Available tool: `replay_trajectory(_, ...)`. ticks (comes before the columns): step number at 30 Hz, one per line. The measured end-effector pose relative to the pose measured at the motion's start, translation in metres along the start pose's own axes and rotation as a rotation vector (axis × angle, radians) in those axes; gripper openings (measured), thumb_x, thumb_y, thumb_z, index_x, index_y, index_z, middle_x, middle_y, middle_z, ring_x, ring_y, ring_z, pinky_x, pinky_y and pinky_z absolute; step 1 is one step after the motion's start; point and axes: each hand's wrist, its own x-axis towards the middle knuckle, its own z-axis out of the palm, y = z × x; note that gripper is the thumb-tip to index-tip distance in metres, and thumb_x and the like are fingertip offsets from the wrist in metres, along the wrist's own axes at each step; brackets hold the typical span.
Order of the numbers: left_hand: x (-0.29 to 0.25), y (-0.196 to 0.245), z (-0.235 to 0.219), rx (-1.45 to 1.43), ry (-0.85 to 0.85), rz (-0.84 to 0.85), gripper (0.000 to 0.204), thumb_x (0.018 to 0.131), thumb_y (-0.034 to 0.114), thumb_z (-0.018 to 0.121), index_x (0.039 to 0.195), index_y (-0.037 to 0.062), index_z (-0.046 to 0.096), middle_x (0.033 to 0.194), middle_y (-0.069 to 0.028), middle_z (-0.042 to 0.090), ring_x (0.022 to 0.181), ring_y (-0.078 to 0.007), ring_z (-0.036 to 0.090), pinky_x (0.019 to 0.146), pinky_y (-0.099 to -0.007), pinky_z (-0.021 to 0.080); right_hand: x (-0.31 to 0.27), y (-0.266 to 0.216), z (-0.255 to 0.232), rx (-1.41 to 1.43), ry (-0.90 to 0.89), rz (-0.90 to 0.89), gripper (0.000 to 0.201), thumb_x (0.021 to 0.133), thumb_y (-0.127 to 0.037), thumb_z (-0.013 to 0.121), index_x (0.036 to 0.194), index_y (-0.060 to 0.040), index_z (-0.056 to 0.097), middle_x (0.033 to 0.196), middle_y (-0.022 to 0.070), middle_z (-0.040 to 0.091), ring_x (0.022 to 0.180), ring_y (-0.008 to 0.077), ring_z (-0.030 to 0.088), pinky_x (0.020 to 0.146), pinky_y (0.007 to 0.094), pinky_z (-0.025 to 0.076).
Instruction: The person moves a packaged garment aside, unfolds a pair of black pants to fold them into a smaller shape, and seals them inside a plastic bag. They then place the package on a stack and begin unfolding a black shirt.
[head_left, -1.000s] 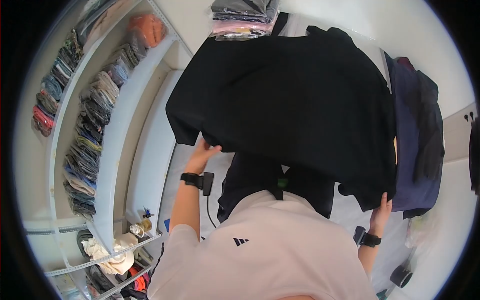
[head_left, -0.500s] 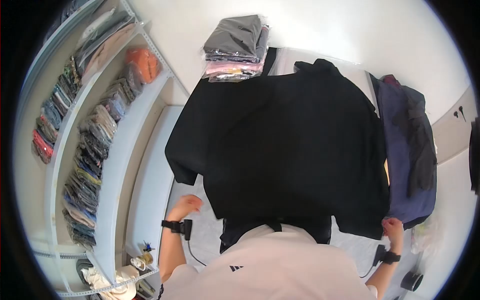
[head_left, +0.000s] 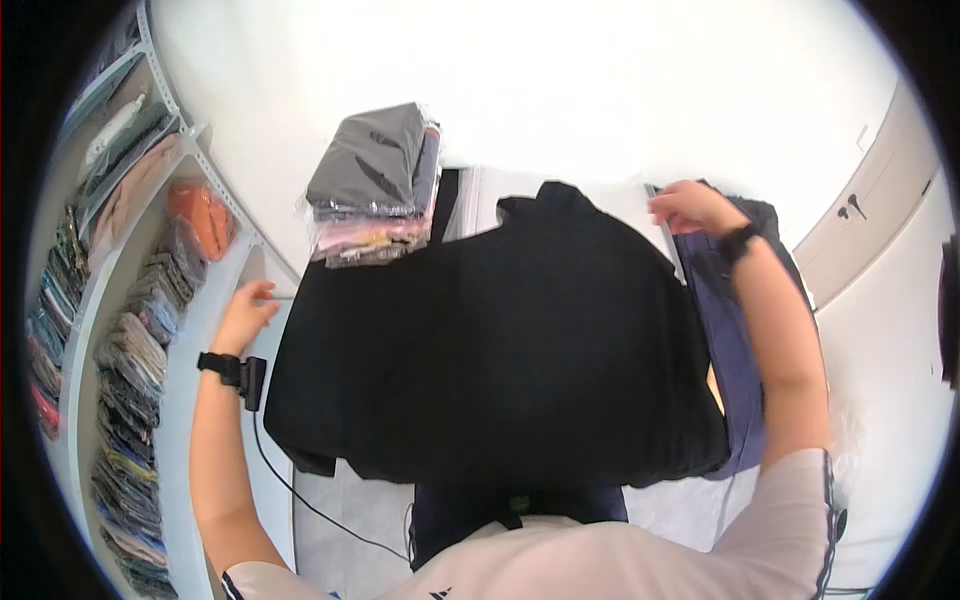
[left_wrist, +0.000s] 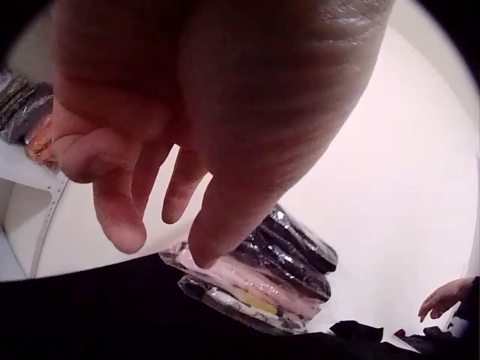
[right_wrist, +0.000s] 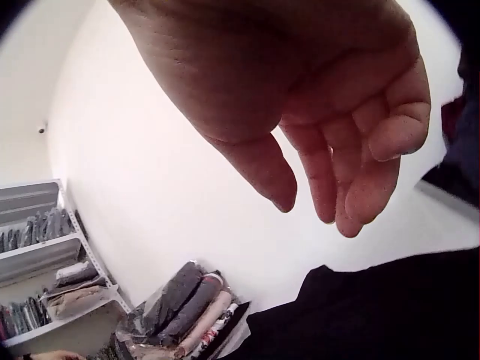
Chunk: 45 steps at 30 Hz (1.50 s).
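Note:
A black long garment with a collar [head_left: 520, 350] lies spread over the table, its collar toward the wall. My left hand [head_left: 246, 316] hovers past the garment's left edge, fingers loosely bent around nothing. In the left wrist view, the thumb and fingers of that left hand [left_wrist: 202, 142] stand apart over the black cloth. Beyond the garment's upper right side, my right hand [head_left: 694, 208] is raised near the dark blue clothes [head_left: 730, 340]. The right wrist view shows the same right hand [right_wrist: 330, 112] with relaxed fingers and nothing between them.
Bagged folded clothes [head_left: 372, 165] stand in a stack at the table's back left. Along the left wall, a shelf unit [head_left: 185, 330] holds several rows of bagged garments and an orange bundle [head_left: 203, 220]. A cable [head_left: 300, 500] hangs from the left wrist camera.
Both hands have left the garment's near edge. The left moved outward and forward, the right swung forward to the far right side. The garment's near edge now looks drawn in. The head view has shifted.

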Motion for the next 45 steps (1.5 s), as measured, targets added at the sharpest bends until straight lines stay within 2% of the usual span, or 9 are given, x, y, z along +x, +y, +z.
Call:
replay_trajectory(4, 0.04, -0.001, 0.041, 0.034, -0.117, -0.133, 0.056, 0.071, 0.014, 0.074, 0.121, 0.0039, 0.051, 0.104, -0.0156, 0.056, 0.07, -0.0177, 0.061, 0.054, -0.0282, 0.051, 0.127, -0.015, 0.051, 0.014, 0.008, 0.088, 0.033, 0.081, -0.024, 0.064, 0.103, -0.0004, 0.06, 0.09, 0.0077, 0.065, 0.059, 0.0189, 0.062, 0.046, 0.0295, 0.046)
replay_trajectory(12, 0.049, -0.003, 0.074, 0.297, -0.129, 0.013, 0.044, 0.065, 0.015, 0.08, 0.099, 0.0032, 0.055, 0.09, -0.0142, 0.058, 0.084, -0.0268, 0.057, 0.077, -0.0352, 0.046, 0.211, -0.019, 0.127, -0.198, 0.172, -0.009, 0.032, 0.069, -0.023, 0.074, 0.078, 0.006, 0.062, 0.054, 0.0093, 0.056, 0.045, 0.0189, 0.054, 0.042, 0.0319, 0.043)
replay_trajectory(18, 0.058, -0.009, 0.064, 0.225, -0.272, -0.065, 0.028, 0.065, 0.013, 0.079, 0.082, 0.0027, 0.059, 0.071, -0.0085, 0.058, 0.07, -0.0223, 0.057, 0.067, -0.0337, 0.046, 0.235, 0.004, 0.111, -0.164, 0.209, -0.004, 0.023, 0.069, -0.018, 0.073, 0.075, 0.0024, 0.065, 0.057, 0.0115, 0.058, 0.046, 0.0202, 0.054, 0.044, 0.0331, 0.042)
replay_trajectory(22, 0.064, 0.012, 0.039, 0.252, -0.013, 0.062, 0.02, 0.068, 0.007, 0.072, 0.077, 0.0009, 0.054, 0.07, -0.0102, 0.058, 0.069, -0.0234, 0.058, 0.063, -0.0354, 0.045, 0.231, 0.019, 0.066, 0.147, 0.603, -0.183, 0.027, 0.074, -0.022, 0.068, 0.083, 0.003, 0.066, 0.07, 0.0149, 0.064, 0.06, 0.0222, 0.062, 0.059, 0.033, 0.048)
replay_trajectory(27, 0.054, 0.044, 0.037, 0.435, 0.112, 0.113, 0.02, 0.069, 0.006, 0.07, 0.075, -0.0005, 0.052, 0.067, -0.0122, 0.058, 0.07, -0.0255, 0.061, 0.062, -0.0381, 0.045, 0.185, 0.006, 0.054, 0.441, 0.521, -0.164, 0.026, 0.083, -0.015, 0.063, 0.105, 0.0001, 0.058, 0.063, 0.0014, 0.052, 0.043, 0.0086, 0.042, 0.039, 0.0232, 0.029)
replay_trajectory(33, 0.056, 0.015, 0.032, 0.314, -0.228, -0.131, 0.017, 0.07, 0.006, 0.071, 0.079, -0.0013, 0.06, 0.072, -0.0143, 0.063, 0.07, -0.0257, 0.063, 0.062, -0.037, 0.048, 0.161, 0.013, 0.053, 0.047, -0.008, -0.08, 0.044, 0.078, -0.034, 0.066, 0.111, -0.0052, 0.06, 0.095, 0.0006, 0.062, 0.069, 0.0105, 0.05, 0.064, 0.0288, 0.038)
replay_trajectory(38, 0.051, 0.002, 0.035, 0.332, -0.143, -0.143, 0.019, 0.069, 0.007, 0.072, 0.083, -0.0008, 0.062, 0.073, -0.0147, 0.063, 0.068, -0.0256, 0.063, 0.063, -0.0362, 0.049, 0.162, 0.001, 0.068, 0.051, 0.076, -0.171, 0.066, 0.075, -0.047, 0.069, 0.12, -0.002, 0.054, 0.087, 0.0072, 0.065, 0.063, 0.0116, 0.05, 0.056, 0.0266, 0.04)
replay_trajectory(42, 0.05, -0.005, 0.041, 0.308, -0.144, -0.09, 0.02, 0.07, 0.005, 0.071, 0.085, -0.0033, 0.061, 0.071, -0.0161, 0.063, 0.061, -0.025, 0.062, 0.058, -0.0358, 0.049, 0.206, 0.006, 0.087, -0.271, 0.313, -0.246, 0.073, 0.069, -0.047, 0.073, 0.116, 0.0056, 0.055, 0.096, 0.0205, 0.066, 0.09, 0.03, 0.064, 0.084, 0.0349, 0.048)
replay_trajectory(45, 0.051, -0.002, 0.042, 0.341, -0.184, -0.166, 0.019, 0.071, 0.004, 0.069, 0.087, -0.0024, 0.062, 0.076, -0.0185, 0.064, 0.065, -0.0277, 0.063, 0.061, -0.0367, 0.049, 0.206, -0.012, 0.1, -0.492, 0.205, -0.033, 0.058, 0.064, -0.035, 0.077, 0.104, 0.0043, 0.063, 0.096, 0.0199, 0.066, 0.091, 0.0309, 0.064, 0.081, 0.0362, 0.05)
